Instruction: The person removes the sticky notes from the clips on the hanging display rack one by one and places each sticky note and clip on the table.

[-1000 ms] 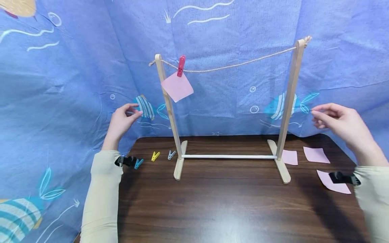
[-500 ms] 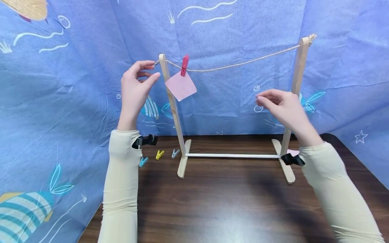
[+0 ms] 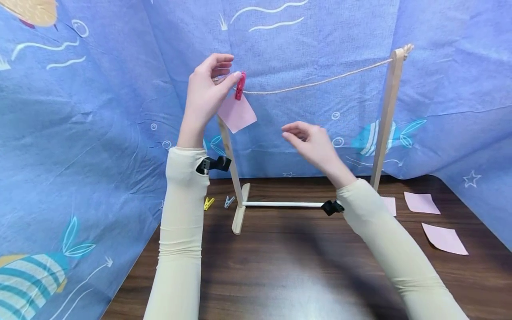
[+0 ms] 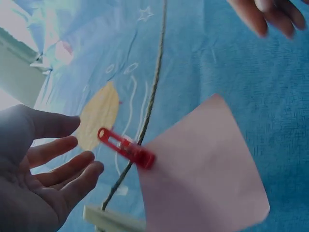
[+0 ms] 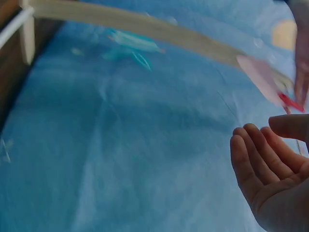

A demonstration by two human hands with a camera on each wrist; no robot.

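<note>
A red clothespin [image 3: 240,86] clamps a pink square of paper [image 3: 238,114] to the rope [image 3: 304,85] near its left end. My left hand [image 3: 208,91] is raised beside the clothespin, thumb and fingers spread. In the left wrist view, a gap shows between these fingertips [image 4: 72,124] and the clothespin's [image 4: 126,147] handle end. My right hand [image 3: 314,144] hangs in the air below the rope, to the right of the paper. Its fingers are loosely bent and hold nothing, as the right wrist view shows of this hand [image 5: 275,169].
The rope runs between two wooden posts [image 3: 387,115] joined by a white rod [image 3: 284,204]. Left on the dark table [image 3: 256,266] lie a yellow clothespin [image 3: 209,203] and a pale blue clothespin [image 3: 229,202]. Pink papers [image 3: 422,203] lie at the right. A blue patterned cloth [image 3: 304,44] hangs behind.
My left hand has risen and moved right, up to the red clothespin. My right hand has swung left from beyond the right post toward the hanging paper.
</note>
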